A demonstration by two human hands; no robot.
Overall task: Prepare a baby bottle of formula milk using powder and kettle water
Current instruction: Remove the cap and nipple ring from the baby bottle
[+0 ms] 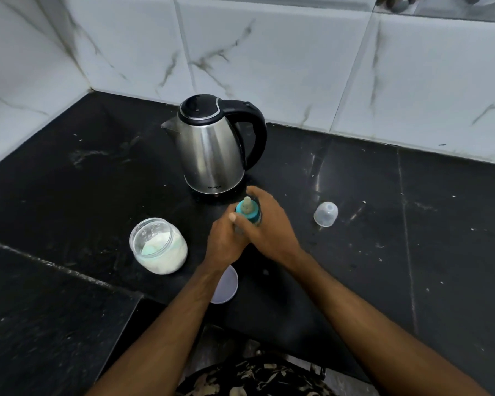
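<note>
While both hands, left (226,241) and right (265,227), clasp the bottle (247,214), we risk leakage if its collar cross-threads.

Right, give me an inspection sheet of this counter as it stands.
Surface: black stone counter, pale specks scattered on it.
Job's things: baby bottle upright with teal collar and teat on; steel kettle behind it, lid shut; open powder jar to its left, a scoop inside.
Clutter: clear bottle cap lying to the right; jar lid flat, partly under the left forearm.
Grippers: left hand and right hand both grip the bottle.
Cables: nothing seen.
Surroundings: white marbled wall tiles.
</note>
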